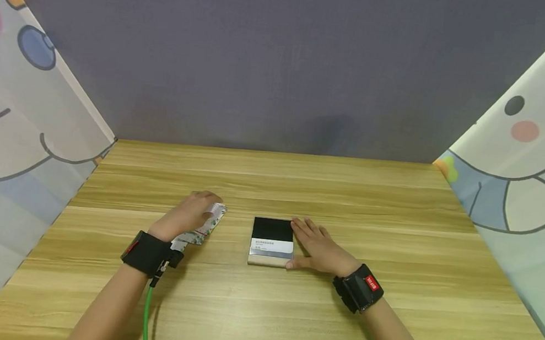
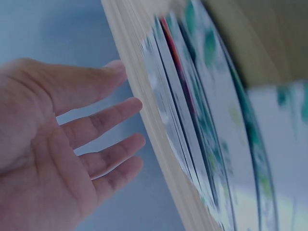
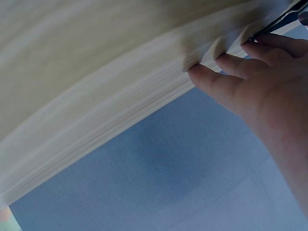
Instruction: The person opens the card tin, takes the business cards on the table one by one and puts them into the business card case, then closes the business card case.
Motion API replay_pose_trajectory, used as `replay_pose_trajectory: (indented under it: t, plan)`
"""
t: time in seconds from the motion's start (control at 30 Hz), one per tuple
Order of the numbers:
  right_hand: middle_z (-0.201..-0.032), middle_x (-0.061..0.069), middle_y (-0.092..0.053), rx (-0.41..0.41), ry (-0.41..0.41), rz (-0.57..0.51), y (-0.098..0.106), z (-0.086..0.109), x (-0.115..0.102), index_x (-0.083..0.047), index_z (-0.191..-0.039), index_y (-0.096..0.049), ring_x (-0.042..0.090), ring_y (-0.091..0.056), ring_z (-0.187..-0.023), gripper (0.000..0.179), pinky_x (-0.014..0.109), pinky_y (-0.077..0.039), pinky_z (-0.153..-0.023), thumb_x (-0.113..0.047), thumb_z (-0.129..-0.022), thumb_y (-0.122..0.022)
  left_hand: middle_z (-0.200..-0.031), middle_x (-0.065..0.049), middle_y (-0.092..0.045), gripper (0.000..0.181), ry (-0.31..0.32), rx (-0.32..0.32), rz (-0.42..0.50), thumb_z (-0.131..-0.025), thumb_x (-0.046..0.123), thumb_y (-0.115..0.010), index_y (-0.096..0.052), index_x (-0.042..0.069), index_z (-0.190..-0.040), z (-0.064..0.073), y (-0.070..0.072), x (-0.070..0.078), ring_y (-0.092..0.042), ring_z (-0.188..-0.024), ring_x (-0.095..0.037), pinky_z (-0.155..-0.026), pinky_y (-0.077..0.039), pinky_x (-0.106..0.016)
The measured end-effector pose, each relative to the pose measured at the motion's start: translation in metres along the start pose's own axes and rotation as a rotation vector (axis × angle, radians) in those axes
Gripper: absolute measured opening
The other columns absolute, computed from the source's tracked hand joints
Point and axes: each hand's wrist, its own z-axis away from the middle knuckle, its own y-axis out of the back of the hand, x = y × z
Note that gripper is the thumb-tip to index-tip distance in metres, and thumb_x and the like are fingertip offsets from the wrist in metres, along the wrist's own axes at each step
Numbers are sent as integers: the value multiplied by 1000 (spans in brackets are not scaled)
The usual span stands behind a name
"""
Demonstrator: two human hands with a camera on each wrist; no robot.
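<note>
A small rectangular pack with a black top, a white printed band and a pale front edge lies flat at the middle of the table. My right hand rests at its right side, fingertips at the far corner and thumb at the near one. Over on the left, my left hand hovers beside several white paper pieces with a green leafy print, partly covering them. In the left wrist view its fingers are spread and relaxed, with the leafy papers standing out beyond the fingertips.
The wood-grain table runs back to a dark grey panel. Cartoon-printed sheets flank it on both sides. Each wrist wears a black strap; a green cable trails from the left one.
</note>
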Motion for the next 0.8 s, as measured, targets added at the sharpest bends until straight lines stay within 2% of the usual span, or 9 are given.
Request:
replay_pose_trajectory:
  t: [0.17,0.33,0.63,0.8]
  plan:
    - [-154,11,-11,-3,-6,-2,1,0,0,-6,-147,-14,35,-5,-141,96,57,-10,-110,-56,-78,-60,-132,-24,-45,45,14,3,-45,-86,-4,-57,-47,-1,-130,2,1,-11,-39,-121,-46,-99,-35,-55]
    - [-153,12,-13,-1,3,0,1,0,-1,-5,-146,-15,37,-7,-140,95,58,-11,-110,-56,-79,-59,-133,-26,-43,51,-6,4,-85,-82,-10,-56,-45,-3,-131,2,0,-18,-37,-123,-46,-104,-28,-57]
    - [-153,14,-13,-2,6,0,1,0,-2,-4,-146,-15,38,-6,-140,96,59,-11,-109,-55,-78,-60,-141,-26,-33,56,74,-68,-50,-83,-13,-49,-38,-1,-137,5,-1,-22,-24,-128,-53,-103,-22,-64]
    - [-153,14,-13,-1,6,2,2,0,-2,-4,-146,-16,38,-7,-140,96,58,-11,-110,-55,-78,-60,-140,-25,-36,54,96,-62,-73,-84,-9,-52,-40,1,-136,5,0,-20,-26,-126,-54,-101,-21,-66]
